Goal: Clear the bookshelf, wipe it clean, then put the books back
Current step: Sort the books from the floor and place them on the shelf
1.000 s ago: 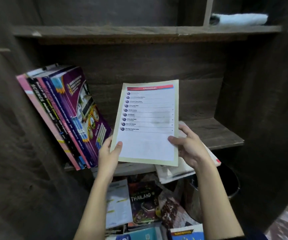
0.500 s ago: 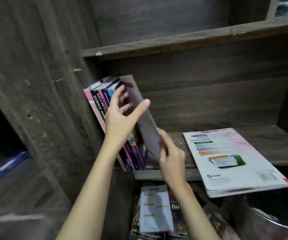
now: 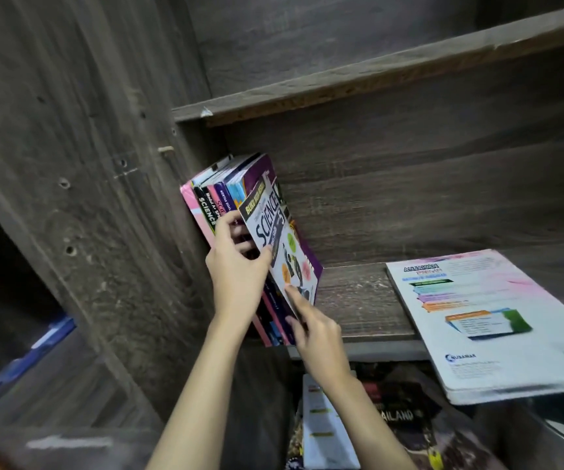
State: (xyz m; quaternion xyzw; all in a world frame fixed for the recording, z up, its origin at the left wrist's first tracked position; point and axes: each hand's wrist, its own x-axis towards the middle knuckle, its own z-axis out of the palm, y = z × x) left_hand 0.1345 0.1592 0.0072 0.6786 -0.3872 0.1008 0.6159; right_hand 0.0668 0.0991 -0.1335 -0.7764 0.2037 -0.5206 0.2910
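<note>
Science book: white cover with a purple back, standing tilted at the left end of the shelf. It leans left as the frontmost of the row of books.
Left hand: grasps the Science book at its near edge, fingers tucked behind the cover, thumb pressed on its face.
Right hand: pinches the book's lower corner, forefinger laid straight up the cover, the other fingers curled at the bottom edge.
Row of books: several spines (pink, black, purple, blue), all slanting against the side panel; bottoms at the shelf's front edge.
Flat book: lies cover up at the right of the same shelf, well apart from the row, its near end hanging over the front edge.
Upper shelf: only its underside and front lip show.
Lower compartment: holds a loose heap, with a white booklet on top and a dark Thailand book just beside it; the rest is too dim to tell.
</note>
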